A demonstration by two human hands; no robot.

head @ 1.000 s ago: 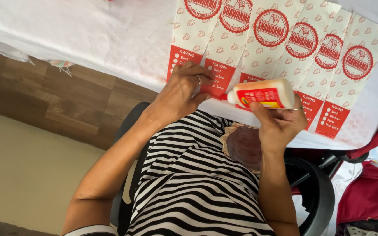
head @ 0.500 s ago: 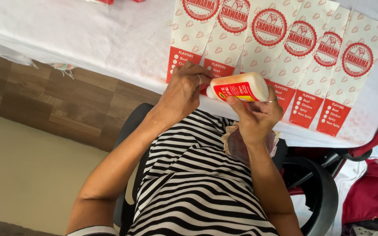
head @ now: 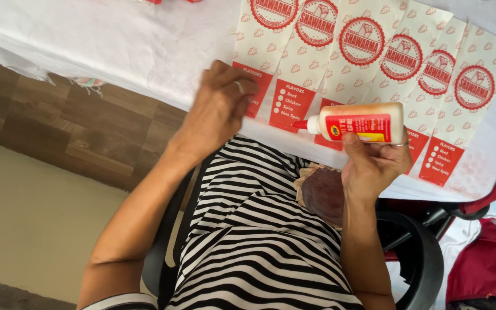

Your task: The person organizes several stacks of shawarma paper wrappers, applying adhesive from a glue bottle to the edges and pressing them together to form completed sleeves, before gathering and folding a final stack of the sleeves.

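— Two hands at the table edge. What has each got?

— Right hand [head: 374, 163] is wrapped around a glue bottle [head: 360, 123], thumb across the front, fingers behind. The bottle lies on its side in the air, red tip pointing toward the left hand, just above the near ends of the bags.

— And the left hand [head: 216, 109]?

— It rests flat on the table, fingers loosely curled down, holding nothing. Its fingertips touch the red bottom panel of the leftmost bag [head: 254, 63]. There is a ring on one finger.

— How are the bags laid out?

— Several cream paper bags [head: 374, 51] with red round emblems lie fanned in an overlapping row, each one stepped a little further toward the right. Their red-panelled ends face the person. They sit on a white cloth [head: 116, 40] that covers the table.

— How close is the bottle tip to the paper?

— It hangs over the second or third bag's lower edge. I cannot tell whether it touches.

— What else is around?

— The person wears a black-and-white striped top [head: 259, 241] and sits in a dark chair [head: 414, 264]. A brownish piece of cloth [head: 322, 195] lies in the lap, below the right wrist. Wood-pattern flooring [head: 58, 126] shows to the left, and something red [head: 489, 258] stands at the far right.
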